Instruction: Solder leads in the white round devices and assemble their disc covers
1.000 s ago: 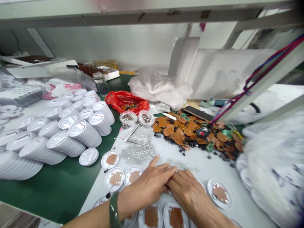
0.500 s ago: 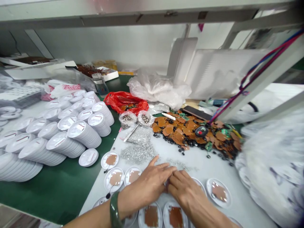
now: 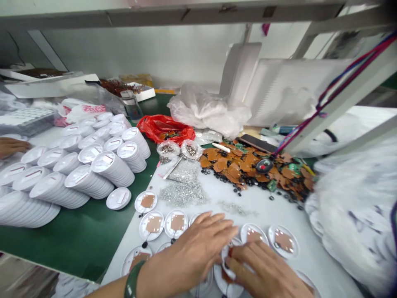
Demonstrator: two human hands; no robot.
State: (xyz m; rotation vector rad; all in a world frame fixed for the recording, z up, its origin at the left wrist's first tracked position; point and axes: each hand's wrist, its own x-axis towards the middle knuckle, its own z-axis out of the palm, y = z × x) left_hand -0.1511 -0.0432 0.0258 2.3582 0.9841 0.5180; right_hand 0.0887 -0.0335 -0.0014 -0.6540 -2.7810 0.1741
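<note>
My left hand [image 3: 198, 248] lies over white round discs with brown square boards on the white board [image 3: 266, 207], its fingers stretched toward one white disc [image 3: 228, 258]. My right hand [image 3: 266, 273] meets it from the right, fingers curled on that same disc. More discs [image 3: 153, 223] lie in rows around both hands. A green bangle [image 3: 132, 283] sits on my left wrist.
Tilted stacks of white discs [image 3: 102, 165] fill the green mat at left. A heap of silver small parts [image 3: 182, 190], brown boards with black buttons [image 3: 248, 169], a red bag [image 3: 164, 128], and white plastic bags [image 3: 353, 215] at right. Another person's hand [image 3: 10, 145] shows far left.
Both hands pulled back from the silver parts toward me and now close on a white disc. The view tipped, showing more discs.
</note>
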